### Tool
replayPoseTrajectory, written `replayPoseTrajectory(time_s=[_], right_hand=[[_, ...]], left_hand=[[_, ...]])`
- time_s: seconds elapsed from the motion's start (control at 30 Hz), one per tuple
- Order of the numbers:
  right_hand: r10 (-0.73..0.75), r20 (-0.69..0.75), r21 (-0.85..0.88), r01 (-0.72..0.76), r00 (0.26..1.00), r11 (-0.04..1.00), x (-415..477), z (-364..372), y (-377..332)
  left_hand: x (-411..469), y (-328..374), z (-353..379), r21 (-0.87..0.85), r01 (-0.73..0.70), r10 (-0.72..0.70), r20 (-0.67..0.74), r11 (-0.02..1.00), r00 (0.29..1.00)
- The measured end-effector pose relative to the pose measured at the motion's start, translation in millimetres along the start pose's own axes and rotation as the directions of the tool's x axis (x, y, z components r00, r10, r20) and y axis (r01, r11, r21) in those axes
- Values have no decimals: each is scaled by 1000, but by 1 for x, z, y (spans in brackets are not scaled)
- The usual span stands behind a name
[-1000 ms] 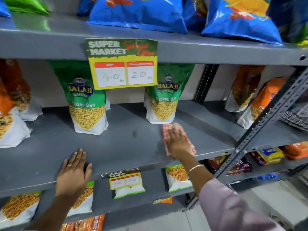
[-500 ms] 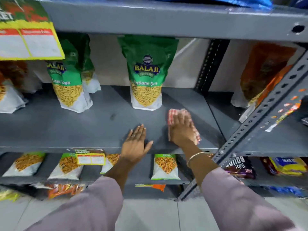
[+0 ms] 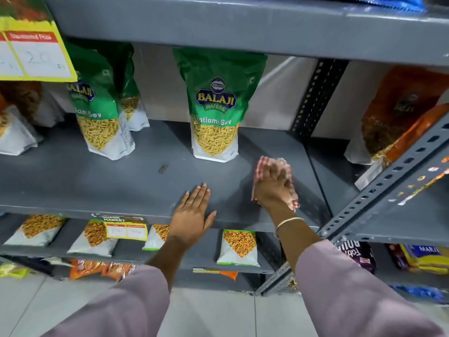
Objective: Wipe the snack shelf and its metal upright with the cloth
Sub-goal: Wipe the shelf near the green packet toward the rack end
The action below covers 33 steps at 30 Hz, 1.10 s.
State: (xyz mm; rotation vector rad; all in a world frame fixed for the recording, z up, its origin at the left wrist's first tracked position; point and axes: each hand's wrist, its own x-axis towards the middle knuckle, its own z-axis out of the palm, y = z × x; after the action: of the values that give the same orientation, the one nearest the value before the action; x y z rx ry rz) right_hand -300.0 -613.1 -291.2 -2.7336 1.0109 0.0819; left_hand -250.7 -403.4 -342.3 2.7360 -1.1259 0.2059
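The grey snack shelf (image 3: 102, 181) runs across the middle of the view. My right hand (image 3: 272, 186) presses a red-and-white checked cloth (image 3: 261, 164) flat on the shelf's right part, in front of a green Balaji Ratlami Sev bag (image 3: 215, 105). My left hand (image 3: 193, 215) lies flat with fingers together on the shelf's front edge, left of the cloth, holding nothing. The perforated metal upright (image 3: 393, 181) slants up at the right, a short way from the cloth.
More green sev bags (image 3: 99, 110) stand at the left and orange bags (image 3: 401, 113) in the right bay. A yellow price sign (image 3: 34, 52) hangs from the upper shelf. Smaller packets (image 3: 239, 246) lie on the lower shelf. A rear slotted upright (image 3: 315, 96) stands behind.
My left hand has slid from far left along the front edge to just beside the right hand. The view has shifted rightward and closer. The cloth hand has stayed on the shelf's right part.
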Motion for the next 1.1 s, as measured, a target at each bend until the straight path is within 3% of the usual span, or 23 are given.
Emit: replayPoseTrajectory(time_s=[0.03, 0.1, 0.13, 0.2, 0.27, 0.33, 0.37, 0.53, 0.67, 0.8, 0.87, 0.93, 0.97, 1.03, 1.1], right_hand=[[-131, -24, 5, 131, 991, 991, 0, 3, -9], [-422, 11, -38, 422, 906, 906, 2, 14, -23], [-483, 36, -67, 485, 875, 872, 3, 16, -24], [-396, -15, -46, 395, 918, 917, 12, 16, -16], [-145, -123, 11, 148, 982, 989, 14, 12, -4], [44, -96, 49, -40, 994, 998, 14, 11, -6], [55, -75, 40, -52, 996, 998, 13, 12, -11], [-268, -75, -31, 266, 961, 963, 16, 16, -7], [-39, -123, 17, 41, 992, 999, 23, 9, 3], [-443, -111, -34, 442, 890, 896, 25, 18, -5], [-371, -130, -10, 373, 920, 928, 32, 11, 3], [-117, -313, 9, 126, 943, 992, 42, 6, 13], [-46, -332, 1, 49, 942, 999, 46, 6, 12], [-182, -215, -34, 178, 960, 983, 56, 10, 6], [-374, -132, -76, 367, 918, 927, 71, 18, 4]], left_hand=[[0, 0, 1, -6, 3, -3, -18, 1000, 1000], [0, 0, 4, -1, 15, -15, -79, 1000, 997], [0, 0, 4, 10, 10, -9, -113, 1000, 994], [1, -1, 5, 25, 0, 3, -140, 1000, 990], [1, -1, 7, 36, 0, 4, -128, 999, 992], [1, 0, 6, 50, 16, -10, -113, 999, 994], [2, 0, 5, 48, 24, -19, -104, 999, 994], [-1, 3, 1, 39, 46, -43, -80, 998, 996], [2, 3, -1, 28, 43, -41, -40, 999, 998], [4, 4, 2, 8, 37, -37, -73, 999, 997], [4, 3, 2, 18, 35, -34, -73, 999, 997], [3, 2, 2, 20, 38, -36, -62, 999, 997], [3, 2, 2, 18, 38, -37, -58, 999, 998], [2, 2, 3, 10, 38, -38, -56, 999, 998], [1, 2, 2, 16, 41, -40, -66, 999, 997]])
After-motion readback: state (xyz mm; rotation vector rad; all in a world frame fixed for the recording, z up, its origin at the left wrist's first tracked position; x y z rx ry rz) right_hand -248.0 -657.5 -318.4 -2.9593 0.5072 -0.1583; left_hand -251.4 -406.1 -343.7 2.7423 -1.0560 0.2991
